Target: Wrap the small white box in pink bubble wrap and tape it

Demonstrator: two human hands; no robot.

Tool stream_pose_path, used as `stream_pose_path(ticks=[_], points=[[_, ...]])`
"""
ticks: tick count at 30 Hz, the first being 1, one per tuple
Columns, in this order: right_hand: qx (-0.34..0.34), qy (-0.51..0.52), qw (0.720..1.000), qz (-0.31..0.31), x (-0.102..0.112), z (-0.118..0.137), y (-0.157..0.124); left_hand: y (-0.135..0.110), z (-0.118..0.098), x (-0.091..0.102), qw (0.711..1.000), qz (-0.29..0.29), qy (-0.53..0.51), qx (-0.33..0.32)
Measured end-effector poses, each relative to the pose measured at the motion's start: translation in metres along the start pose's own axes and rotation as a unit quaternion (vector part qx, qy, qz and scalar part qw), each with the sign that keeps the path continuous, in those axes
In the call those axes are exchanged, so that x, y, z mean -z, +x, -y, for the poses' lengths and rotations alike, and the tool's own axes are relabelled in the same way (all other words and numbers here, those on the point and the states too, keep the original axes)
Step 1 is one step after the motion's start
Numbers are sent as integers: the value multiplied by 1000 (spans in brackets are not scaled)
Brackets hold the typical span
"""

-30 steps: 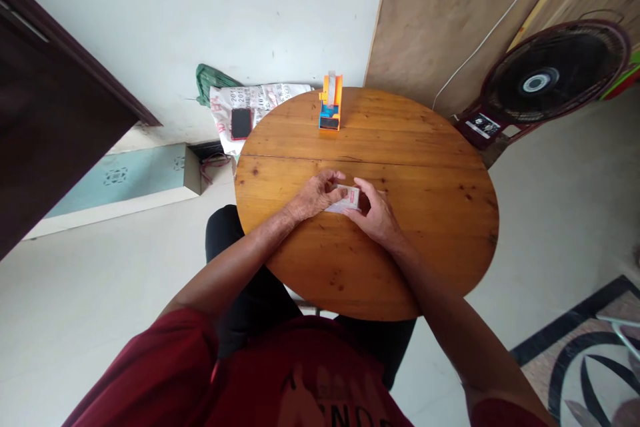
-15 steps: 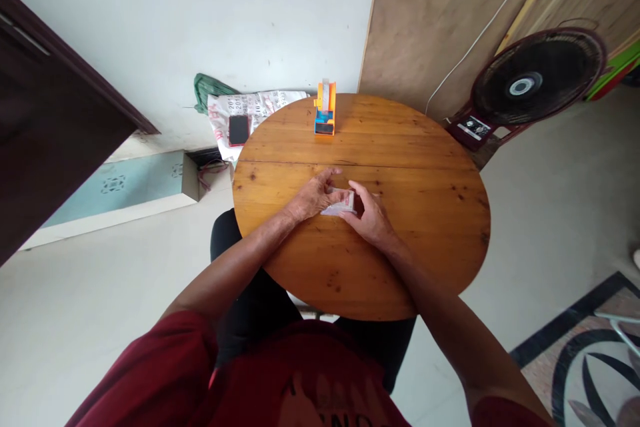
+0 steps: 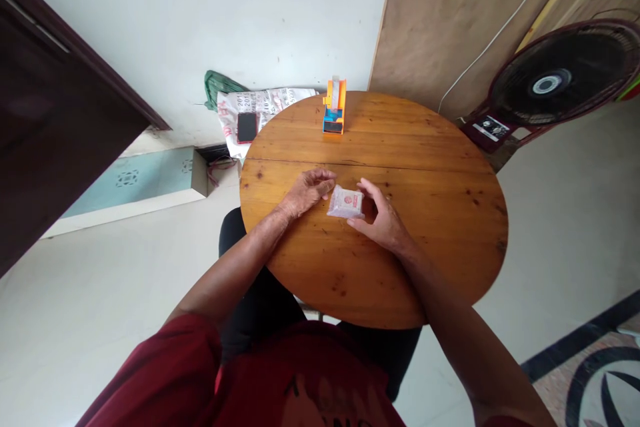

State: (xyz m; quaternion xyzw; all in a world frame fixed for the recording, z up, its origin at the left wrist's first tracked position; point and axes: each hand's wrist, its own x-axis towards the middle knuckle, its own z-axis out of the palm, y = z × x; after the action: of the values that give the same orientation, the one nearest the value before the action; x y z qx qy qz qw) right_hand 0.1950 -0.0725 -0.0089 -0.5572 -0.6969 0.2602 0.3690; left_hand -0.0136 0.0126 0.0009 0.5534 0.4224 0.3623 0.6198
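A small packet [image 3: 346, 203], seemingly in clear bubble wrap with a pale label and red print, lies flat on the round wooden table [image 3: 340, 267]. My left hand [image 3: 309, 192] is just left of it, fingers loosely curled and the thumb a little apart; the fingertips come close to its upper left corner. On the right, my right hand [image 3: 383, 219] spreads around the packet's end, with fingers past its upper corner and thumb by its lower edge. Whether either hand touches the wrap is hard to see.
An orange and blue tape dispenser [image 3: 335, 107] stands at the table's far edge. Behind the left edge, a phone [image 3: 247, 128] lies on a printed white sack [image 3: 280, 100] beside a green bag [image 3: 220, 88]. A dark fan [image 3: 555, 80] stands at right.
My left hand has drawn off the packet to the left, and the right hand has opened away from it. More of the printed top now shows. The view has shifted slightly.
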Motion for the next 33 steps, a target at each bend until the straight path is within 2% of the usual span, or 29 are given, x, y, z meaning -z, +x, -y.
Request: stream_pose_path(ticks=[7, 16, 23, 33], points=[[20, -28, 999, 4, 0, 0, 4, 2, 2, 1, 999, 30, 8, -31], [11, -46, 999, 5, -1, 2, 4, 0, 6, -4, 997, 60, -37, 1], [-2, -88, 996, -24, -6, 5, 4, 5, 12, -4, 994, 95, -57, -9], [13, -70, 997, -25, -7, 5, 2, -2, 4, -8, 998, 30, -57, -12]])
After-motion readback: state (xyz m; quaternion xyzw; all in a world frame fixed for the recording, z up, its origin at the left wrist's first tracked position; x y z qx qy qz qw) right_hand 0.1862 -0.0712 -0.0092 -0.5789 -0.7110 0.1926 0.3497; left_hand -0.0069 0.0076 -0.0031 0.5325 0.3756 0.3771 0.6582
